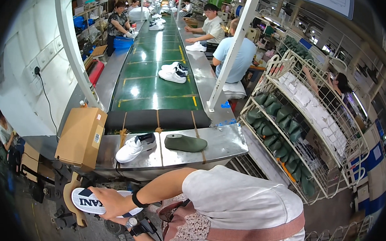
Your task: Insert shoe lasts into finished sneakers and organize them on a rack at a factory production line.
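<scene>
My right hand (110,202), with a black wristband, is wrapped round a white sneaker turned sole up. The sneaker's sole (86,201) is white with dark navy patches. One end of it lies against a tan curved block (68,194) on a machine at the lower left. Below, my left hand (118,220), wearing a watch, grips the same sneaker from underneath; most of its fingers are hidden. On the metal table end beyond my arms sit a white sneaker (131,147) with a dark lining and a dark green shoe last (186,143).
A cardboard box (80,135) stands at the table's left corner. Ahead runs a green conveyor belt (142,88) carrying white sneakers (173,75). A white post (232,56) rises at its right. Farther right, a wire rack (298,127) holds green lasts. Several people work along the line.
</scene>
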